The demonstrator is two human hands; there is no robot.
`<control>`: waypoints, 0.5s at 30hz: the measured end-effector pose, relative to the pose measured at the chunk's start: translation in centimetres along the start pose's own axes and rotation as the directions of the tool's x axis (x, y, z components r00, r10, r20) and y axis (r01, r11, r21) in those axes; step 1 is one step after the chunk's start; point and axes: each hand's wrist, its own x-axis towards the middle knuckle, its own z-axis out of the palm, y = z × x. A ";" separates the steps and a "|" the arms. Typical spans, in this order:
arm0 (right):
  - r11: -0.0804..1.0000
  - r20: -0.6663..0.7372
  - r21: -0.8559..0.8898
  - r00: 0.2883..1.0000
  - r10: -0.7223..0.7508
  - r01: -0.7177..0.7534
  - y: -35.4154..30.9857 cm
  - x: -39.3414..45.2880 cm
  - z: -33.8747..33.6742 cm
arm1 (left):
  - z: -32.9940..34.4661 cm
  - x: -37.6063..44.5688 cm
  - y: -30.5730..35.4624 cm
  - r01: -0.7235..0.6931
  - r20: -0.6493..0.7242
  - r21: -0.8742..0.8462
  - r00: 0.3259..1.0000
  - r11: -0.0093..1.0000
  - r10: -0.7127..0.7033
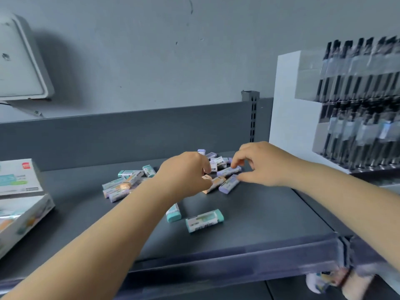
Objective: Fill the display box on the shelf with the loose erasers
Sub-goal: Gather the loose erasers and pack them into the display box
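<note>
A dark grey metal shelf [259, 213] with a low back panel stood against a pale grey wall, and both forearms reached over its front lip. Well to the left of the left hand, 1 white display box [26, 211] lay open at the shelf's edge, its lid [19, 178] tilted up behind it; above that, 1 white device [19, 59] hung on the wall. Just left of the left hand lay a cluster of about 7 loose erasers [124, 182] in teal, peach and lilac, overlapping too much for a sure count. The left hand [186, 176] was curled, its fingertips pinching 1 peach eraser [213, 184]. Below that hand, nearer the front lip, lay 2 teal erasers [204, 220], 1 partly hidden under the wrist. Between the 2 hands, toward the back panel, sat a smaller heap of roughly 6 lilac erasers [218, 162]. The right hand [259, 167] hung over it with fingers bent and spread, thumb and forefinger touching 1 lilac eraser [229, 171]; whether it truly gripped the eraser I cannot tell. To the right of the right hand rose 1 white rack [287, 109] holding 2 blurred rows of dark pens [359, 105].
</note>
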 end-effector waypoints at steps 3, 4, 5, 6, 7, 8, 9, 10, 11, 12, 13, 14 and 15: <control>0.997 0.052 0.017 0.996 -0.076 0.075 1.0 0.8 0.4 | 0.6 1.3 0.4 0.030 0.031 0.019 0.999 0.999 -0.031; 0.996 0.054 0.036 0.995 -0.086 0.085 1.2 1.0 0.6 | 0.9 1.5 0.5 0.037 0.035 0.010 0.999 0.999 -0.038; 0.994 0.051 0.064 0.994 -0.094 0.091 1.6 1.1 0.9 | 1.2 1.7 0.6 0.042 0.040 -0.011 0.998 0.999 -0.041; 0.990 0.046 0.099 0.994 -0.101 0.096 1.8 1.1 1.2 | 1.5 1.8 0.7 0.039 0.046 -0.037 0.998 0.999 -0.037; 0.985 0.039 0.135 0.993 -0.109 0.103 2.0 1.1 1.4 | 1.8 1.9 0.7 0.030 0.049 -0.058 0.998 0.998 -0.027; 0.980 0.034 0.165 0.993 -0.117 0.109 2.1 1.2 1.6 | 2.0 1.9 0.7 0.022 0.048 -0.071 0.999 0.997 -0.018; 0.975 0.032 0.187 0.991 -0.127 0.119 2.2 1.2 1.7 | 2.2 2.0 0.7 0.021 0.044 -0.081 0.999 0.996 -0.017; 0.970 0.031 0.205 0.990 -0.141 0.132 2.2 1.1 1.8 | 2.3 2.0 0.7 0.024 0.038 -0.091 0.999 0.996 -0.021; 0.965 0.033 0.219 0.988 -0.153 0.142 2.1 1.1 1.9 | 2.4 2.0 0.7 0.028 0.033 -0.101 0.999 0.995 -0.025; 0.962 0.043 0.231 0.986 -0.162 0.148 2.1 1.0 2.1 | 2.4 2.0 0.7 0.030 0.031 -0.106 0.999 0.994 -0.027; 0.960 0.056 0.231 0.983 -0.173 0.156 2.1 1.0 2.2 | 2.5 2.0 0.7 0.027 0.031 -0.105 0.999 0.994 -0.024; 0.962 0.070 0.214 0.980 -0.188 0.169 2.0 0.9 2.2 | 2.6 2.0 0.7 0.021 0.031 -0.100 0.999 0.995 -0.018; 0.964 0.084 0.190 0.976 -0.203 0.184 2.1 0.9 2.3 | 2.6 2.1 0.6 0.015 0.035 -0.096 0.999 0.995 -0.012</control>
